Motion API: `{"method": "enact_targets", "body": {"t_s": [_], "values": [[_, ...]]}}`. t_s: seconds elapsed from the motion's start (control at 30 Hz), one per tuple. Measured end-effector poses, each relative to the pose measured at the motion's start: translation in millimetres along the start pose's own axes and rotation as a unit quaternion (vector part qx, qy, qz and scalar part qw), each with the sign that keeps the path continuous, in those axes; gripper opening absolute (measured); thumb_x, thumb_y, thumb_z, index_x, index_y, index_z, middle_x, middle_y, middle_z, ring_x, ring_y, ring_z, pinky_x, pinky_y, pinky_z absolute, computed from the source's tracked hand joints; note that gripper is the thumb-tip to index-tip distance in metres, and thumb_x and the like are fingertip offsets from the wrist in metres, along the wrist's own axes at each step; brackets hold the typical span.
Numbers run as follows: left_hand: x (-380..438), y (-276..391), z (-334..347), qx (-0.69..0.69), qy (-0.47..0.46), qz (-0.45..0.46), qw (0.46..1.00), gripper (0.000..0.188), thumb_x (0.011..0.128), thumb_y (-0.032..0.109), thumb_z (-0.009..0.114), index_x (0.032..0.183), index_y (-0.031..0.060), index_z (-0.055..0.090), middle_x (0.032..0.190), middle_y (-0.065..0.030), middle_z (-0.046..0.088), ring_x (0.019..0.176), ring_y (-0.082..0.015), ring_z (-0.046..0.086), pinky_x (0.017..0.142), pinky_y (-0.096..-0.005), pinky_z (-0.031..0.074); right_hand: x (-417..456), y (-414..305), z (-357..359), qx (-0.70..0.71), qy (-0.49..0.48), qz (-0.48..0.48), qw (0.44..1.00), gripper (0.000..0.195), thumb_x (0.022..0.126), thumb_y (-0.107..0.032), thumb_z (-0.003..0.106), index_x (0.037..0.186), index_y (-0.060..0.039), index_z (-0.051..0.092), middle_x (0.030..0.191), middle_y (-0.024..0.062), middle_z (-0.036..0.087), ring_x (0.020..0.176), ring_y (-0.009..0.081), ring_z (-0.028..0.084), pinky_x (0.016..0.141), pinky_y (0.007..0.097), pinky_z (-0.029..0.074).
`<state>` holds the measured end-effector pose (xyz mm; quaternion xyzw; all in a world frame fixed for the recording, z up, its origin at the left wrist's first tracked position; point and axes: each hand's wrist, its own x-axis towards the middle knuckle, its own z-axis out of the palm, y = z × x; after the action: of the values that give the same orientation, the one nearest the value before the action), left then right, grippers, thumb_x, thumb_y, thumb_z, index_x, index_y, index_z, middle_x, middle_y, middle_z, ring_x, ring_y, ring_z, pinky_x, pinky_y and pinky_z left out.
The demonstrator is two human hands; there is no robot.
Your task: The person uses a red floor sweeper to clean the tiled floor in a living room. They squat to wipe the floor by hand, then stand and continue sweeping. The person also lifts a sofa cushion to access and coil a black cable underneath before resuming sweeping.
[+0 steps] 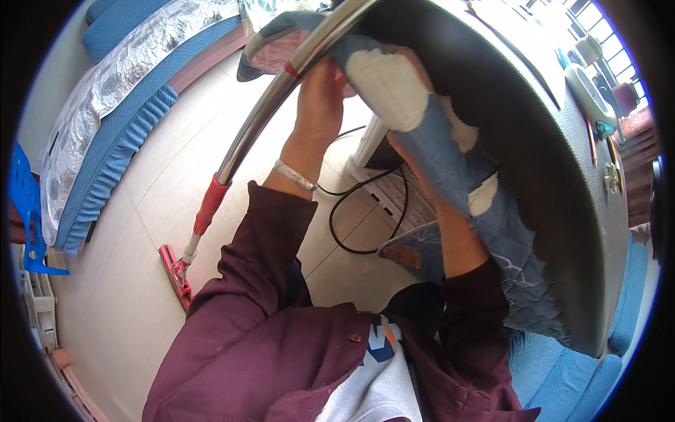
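A patchwork denim cloth point(435, 124) with cream patches stretches from upper centre down the right side, against a dark surface. My left hand point(322, 95), with a silver bracelet at its wrist, is at the cloth's upper left part; its fingers are largely hidden. The metal pole of a mop point(263, 113) crosses in front of these fingers, so its contact with the hand is unclear. My right hand point(419, 169) lies along the cloth's lower edge, gripping it, with the fingertips hidden behind it. The mop's red head point(176, 277) rests on the tiled floor.
A bed with a blue ruffled cover point(124, 142) stands at left, near a blue plastic chair point(31, 216). A black cable point(332, 221) loops by a white slatted object point(406, 198). At right, a grey textured surface point(575, 142) holds pencils and a white-and-teal device point(588, 95).
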<state>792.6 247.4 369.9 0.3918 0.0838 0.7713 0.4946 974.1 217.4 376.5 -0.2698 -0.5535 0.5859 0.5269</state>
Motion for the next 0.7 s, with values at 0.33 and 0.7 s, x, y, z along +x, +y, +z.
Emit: {"method": "enact_targets", "body": {"t_s": [0.33,0.7], "values": [[21.8,-14.3,1.3,0.494,-0.022,0.078,0.866,0.071,0.082,0.023,0.066,0.138,0.0001,0.03,0.129,-0.0177,0.042,0.122,-0.0254,0.037,0.099,-0.0383,0.034,9.4,-47.6,24.5,0.231,-0.038,0.001,0.972,0.042,0.094,-0.019,0.048,0.13,0.0001,0.039,0.133,0.0152,0.043,0.125,0.0354,0.038,0.106,0.0531,0.032],[1.4,-26.1,17.8,0.584,-0.1,0.188,0.784,0.112,0.063,0.043,0.079,0.14,-0.0038,0.014,0.141,-0.036,0.006,0.133,-0.0493,0.004,0.106,-0.0573,0.013,-37.8,-41.9,0.5,0.226,0.104,0.142,0.958,0.033,0.093,-0.02,0.05,0.117,0.0023,0.049,0.119,0.017,0.053,0.112,0.03,0.051,0.101,0.0442,0.038]]}}
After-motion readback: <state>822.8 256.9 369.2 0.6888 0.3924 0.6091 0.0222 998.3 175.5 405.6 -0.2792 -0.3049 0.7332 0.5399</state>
